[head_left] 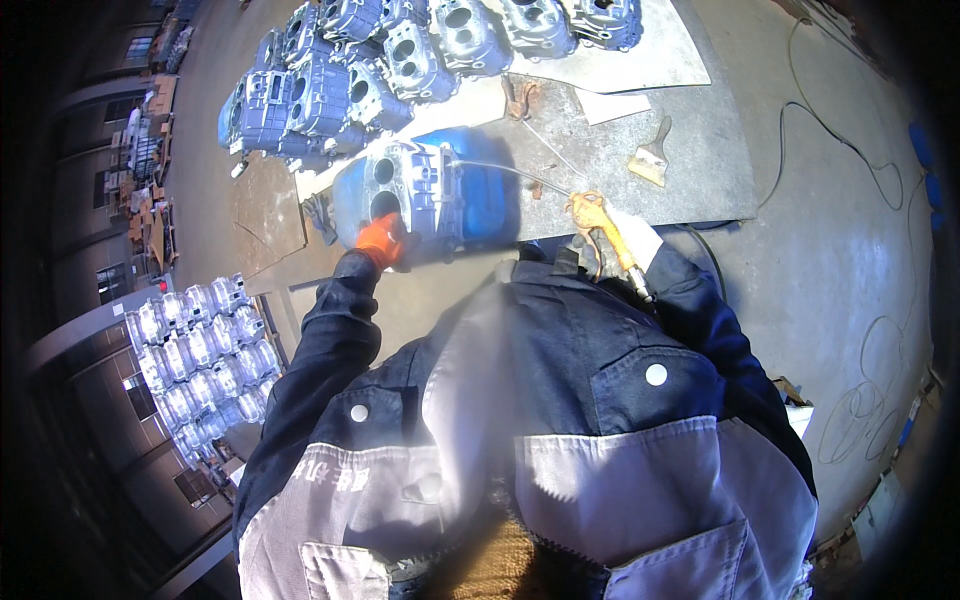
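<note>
The jacket [620, 470] is navy above, grey below, with navy sleeves [330, 320], chest pockets [635, 398], pale round snaps [655, 375] and white lettering [335, 474]; the left hand [380, 240] wears an orange glove [377, 238].

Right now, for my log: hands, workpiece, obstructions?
Left hand on metal casing. Right hand holding air gun, nozzle toward casing. Casing on blue support. Nothing blocking nozzle; brush aside, right.

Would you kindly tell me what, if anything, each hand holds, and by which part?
Right hand: air gun, by its handle. Left hand: on the near end of the metal casting; whether it grips is unclear.
</note>
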